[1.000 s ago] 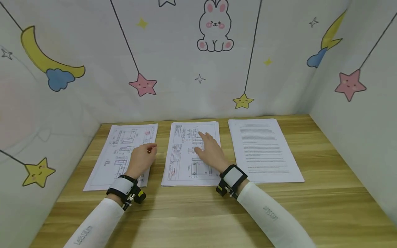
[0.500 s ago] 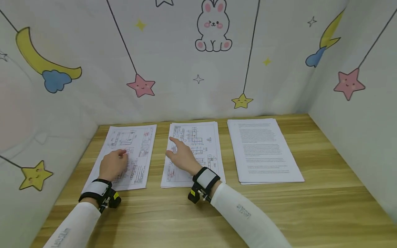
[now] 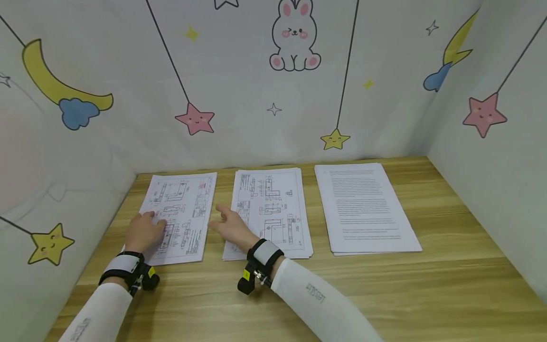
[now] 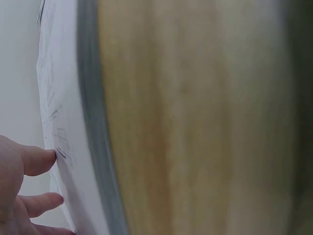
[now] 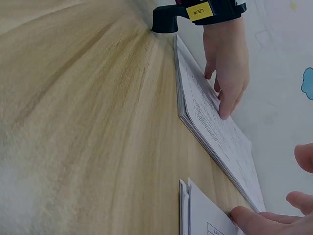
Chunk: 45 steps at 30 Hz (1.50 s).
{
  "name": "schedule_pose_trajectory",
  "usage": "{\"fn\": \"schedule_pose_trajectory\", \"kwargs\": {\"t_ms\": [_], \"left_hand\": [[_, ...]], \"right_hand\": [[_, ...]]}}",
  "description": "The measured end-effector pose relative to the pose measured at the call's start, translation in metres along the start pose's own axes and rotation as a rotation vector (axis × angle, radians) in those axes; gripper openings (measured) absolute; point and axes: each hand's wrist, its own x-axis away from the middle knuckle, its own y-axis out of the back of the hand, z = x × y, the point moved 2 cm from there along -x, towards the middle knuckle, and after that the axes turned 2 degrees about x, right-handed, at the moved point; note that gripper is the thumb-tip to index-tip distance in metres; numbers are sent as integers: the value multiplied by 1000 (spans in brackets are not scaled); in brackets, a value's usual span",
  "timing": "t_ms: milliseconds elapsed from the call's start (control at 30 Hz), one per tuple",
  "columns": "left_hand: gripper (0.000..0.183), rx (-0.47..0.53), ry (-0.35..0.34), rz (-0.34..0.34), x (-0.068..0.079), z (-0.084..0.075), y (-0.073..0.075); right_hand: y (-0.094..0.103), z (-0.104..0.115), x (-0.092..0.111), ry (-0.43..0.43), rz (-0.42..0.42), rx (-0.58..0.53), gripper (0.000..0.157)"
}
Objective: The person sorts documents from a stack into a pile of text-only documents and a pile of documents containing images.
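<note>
My left hand (image 3: 144, 232) is over the left part of the left stack of printed drawings (image 3: 188, 213). Its fingertips touch or nearly touch the top sheet in the left wrist view, fingers spread. My right hand (image 3: 234, 229) reaches across the left edge of the middle stack of drawings (image 3: 273, 213), fingers apart and directed at the left stack. Nothing is held in it. In the right wrist view the left stack (image 5: 205, 107) shows several layered sheets, with the left hand (image 5: 230, 68) on its far side. Both hands hide parts of the drawings.
A third stack of paper (image 3: 363, 209), printed with lines of text, lies at the right. The wooden table (image 3: 384, 289) meets a white cloth backdrop (image 3: 239, 76) with cartoon prints behind and at both sides. Each wrist wears a strapped camera (image 3: 150, 278).
Both hands have moved left: the left from the left stack's right side to its left part, the right from the middle stack's centre to its left edge. The stacks look unmoved.
</note>
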Motion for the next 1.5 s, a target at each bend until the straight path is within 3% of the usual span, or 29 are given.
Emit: {"fn": "schedule_pose_trajectory", "kwargs": {"t_ms": [133, 400, 600, 967, 1267, 1500], "left_hand": [[70, 23, 42, 20, 0, 3, -2], [72, 30, 54, 83, 1, 3, -3], [75, 46, 101, 67, 3, 3, 0], [77, 11, 49, 116, 5, 1, -2], [77, 2, -7, 124, 8, -3, 0], [77, 36, 30, 121, 10, -1, 0]], "right_hand": [[-4, -3, -1, -11, -6, -48, 65], [-12, -9, -5, -43, 5, -182, 65], [-15, -11, -7, -67, 10, -304, 65], [-12, -12, -8, -98, 129, -588, 68], [-6, -20, -15, -189, 32, -905, 61], [-3, -18, -20, -268, 56, -976, 60]]}}
